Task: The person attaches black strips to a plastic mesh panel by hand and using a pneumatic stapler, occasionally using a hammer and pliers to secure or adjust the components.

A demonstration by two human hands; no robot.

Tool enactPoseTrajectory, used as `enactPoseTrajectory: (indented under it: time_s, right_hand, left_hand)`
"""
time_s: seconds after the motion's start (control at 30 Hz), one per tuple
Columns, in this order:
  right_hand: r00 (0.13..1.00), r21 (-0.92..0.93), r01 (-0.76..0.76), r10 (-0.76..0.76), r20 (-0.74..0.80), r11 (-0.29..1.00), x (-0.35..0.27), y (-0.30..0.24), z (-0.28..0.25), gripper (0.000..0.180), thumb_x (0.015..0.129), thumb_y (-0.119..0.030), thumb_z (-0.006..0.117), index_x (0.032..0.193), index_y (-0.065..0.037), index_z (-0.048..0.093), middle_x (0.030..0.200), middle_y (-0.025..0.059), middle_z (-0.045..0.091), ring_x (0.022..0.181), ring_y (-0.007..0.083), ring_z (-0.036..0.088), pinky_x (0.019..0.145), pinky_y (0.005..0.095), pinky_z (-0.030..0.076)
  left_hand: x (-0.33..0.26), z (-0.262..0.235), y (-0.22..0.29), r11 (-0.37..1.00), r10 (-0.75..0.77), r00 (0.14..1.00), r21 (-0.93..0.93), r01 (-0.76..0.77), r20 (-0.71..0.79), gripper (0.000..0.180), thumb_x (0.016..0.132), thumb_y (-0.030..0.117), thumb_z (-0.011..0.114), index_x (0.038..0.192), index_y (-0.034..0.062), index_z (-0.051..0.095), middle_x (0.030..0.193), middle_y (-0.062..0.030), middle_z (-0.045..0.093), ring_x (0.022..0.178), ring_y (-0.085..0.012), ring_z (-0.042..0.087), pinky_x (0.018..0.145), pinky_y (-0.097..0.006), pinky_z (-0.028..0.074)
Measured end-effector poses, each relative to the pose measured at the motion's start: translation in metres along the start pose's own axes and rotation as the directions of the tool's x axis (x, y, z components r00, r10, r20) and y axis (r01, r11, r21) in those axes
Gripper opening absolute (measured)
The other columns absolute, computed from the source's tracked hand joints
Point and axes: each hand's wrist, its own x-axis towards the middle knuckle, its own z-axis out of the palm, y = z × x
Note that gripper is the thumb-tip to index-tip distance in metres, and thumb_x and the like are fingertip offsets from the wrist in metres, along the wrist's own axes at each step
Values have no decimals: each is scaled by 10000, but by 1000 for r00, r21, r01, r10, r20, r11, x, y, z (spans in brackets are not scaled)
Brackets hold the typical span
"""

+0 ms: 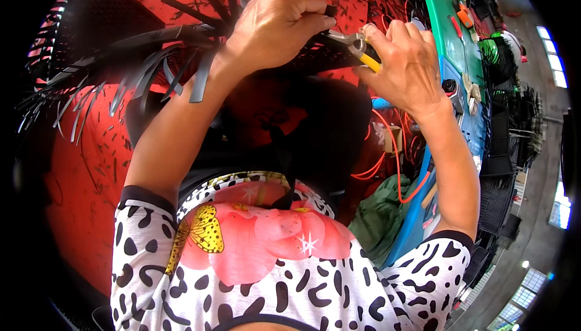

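Observation:
My left hand [275, 25] is closed in a pinch on a black strip [330, 11] whose end pokes out past the fingertips. My right hand [402, 61] grips a pair of pliers [368, 59] with yellow handles. Their metal jaws point left and touch or nearly touch the black woven piece [324, 52] just beside my left fingertips. That piece spreads to the left under my left wrist. Many loose black strips [163, 70] fan out from it, some hanging down, some sticking up. Whether the jaws bite on a strip is too small to tell.
Red floor covering [85, 210] lies below, littered with short black offcuts. At the right stands a green and blue workbench [445, 28] with tools on it. An orange hose [396, 155] loops beside green cloth [381, 210]. Dark woven goods [502, 143] are stacked farther right.

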Motion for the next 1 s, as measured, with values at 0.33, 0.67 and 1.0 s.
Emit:
enactPoseTrajectory:
  time_s: [0.33, 0.67, 1.0]
  right_hand:
    - [952, 268, -230, 274, -140, 936, -37, 15, 21, 437, 648, -317, 779, 983, -85, 619, 827, 94, 601, 768, 272, 599, 665, 391, 453]
    - [214, -252, -932, 956, 200, 262, -403, 134, 23, 582, 844, -589, 476, 1053, -66, 624, 985, 242, 617, 940, 393, 580, 804, 444, 426]
    - [917, 673, -233, 389, -88, 702, -84, -10, 1, 339, 742, -104, 731, 1042, -3, 612, 1045, 122, 629, 973, 221, 607, 849, 333, 469]
  left_hand:
    - [-5, -16, -8, 966, 161, 980, -225, -132, 120, 33, 807, -20, 585, 817, -37, 612, 881, -79, 603, 795, -151, 564, 698, -239, 434]
    - [-11, -20, -6, 806, 170, 973, -590, -46, 155, 861, 749, 680, 531, 1154, -79, 548, 1033, -159, 625, 1044, -244, 574, 954, -371, 394]
    - [-20, -17, 4, 673, -144, 979, -711, 204, 145, 636, 833, 382, 593, 1269, -66, 475, 1172, -162, 576, 1137, -225, 501, 990, -336, 330]
